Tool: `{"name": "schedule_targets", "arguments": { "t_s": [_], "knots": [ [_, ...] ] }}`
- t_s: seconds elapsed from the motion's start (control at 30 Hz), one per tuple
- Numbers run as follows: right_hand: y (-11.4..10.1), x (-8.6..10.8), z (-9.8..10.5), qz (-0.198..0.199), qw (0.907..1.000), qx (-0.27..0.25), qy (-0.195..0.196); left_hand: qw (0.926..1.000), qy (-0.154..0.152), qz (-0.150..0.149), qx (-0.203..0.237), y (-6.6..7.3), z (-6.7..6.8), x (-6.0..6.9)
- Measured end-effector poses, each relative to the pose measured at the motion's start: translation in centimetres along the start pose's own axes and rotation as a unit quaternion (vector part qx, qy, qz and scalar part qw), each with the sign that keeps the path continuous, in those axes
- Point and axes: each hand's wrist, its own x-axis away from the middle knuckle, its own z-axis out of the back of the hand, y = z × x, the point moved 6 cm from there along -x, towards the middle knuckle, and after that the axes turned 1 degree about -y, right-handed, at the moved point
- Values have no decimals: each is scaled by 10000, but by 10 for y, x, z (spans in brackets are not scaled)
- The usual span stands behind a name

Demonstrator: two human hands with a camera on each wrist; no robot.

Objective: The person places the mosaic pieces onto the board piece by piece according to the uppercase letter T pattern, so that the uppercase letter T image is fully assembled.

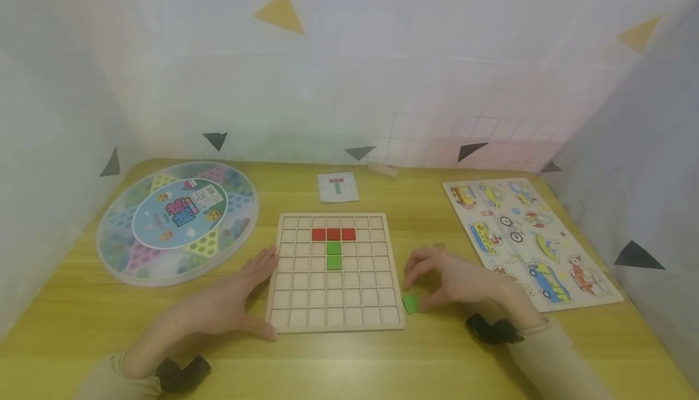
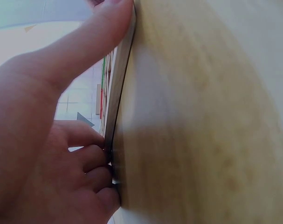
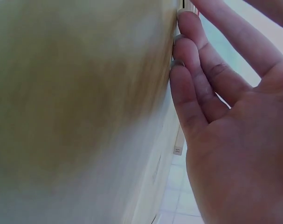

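A wooden grid board (image 1: 317,315) lies flat in the middle of the table. Three red square tiles (image 1: 334,234) form a row near its top, with two green square tiles (image 1: 334,255) in a column beneath the middle one. My left hand (image 1: 229,303) is spread along the board's left edge, fingertips and thumb touching it; the board's side (image 2: 118,88) shows in the left wrist view. To the right of the board, my right hand (image 1: 459,275) is over a loose green tile (image 1: 411,303) on the table. Its thumb is at the tile's edge, and its bent fingers touch the table.
Behind the board lies a small pattern card (image 1: 338,188) showing a red and green T. A wooden block (image 1: 383,170) is beside it at the back. At left sits a round Chinese checkers set (image 1: 177,224); at right, a vehicle picture puzzle board (image 1: 519,212).
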Motion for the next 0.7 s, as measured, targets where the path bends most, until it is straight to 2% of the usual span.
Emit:
{"name": "schedule_targets", "arguments": {
  "t_s": [0.47,0.7],
  "knots": [
    [6,-2,5,-372,9978,170,529,10000,-6,45,-44,-1,0,-1],
    [7,-1,7,-445,9963,358,641,10000,-4,28,-53,0,0,0]
  ]
}}
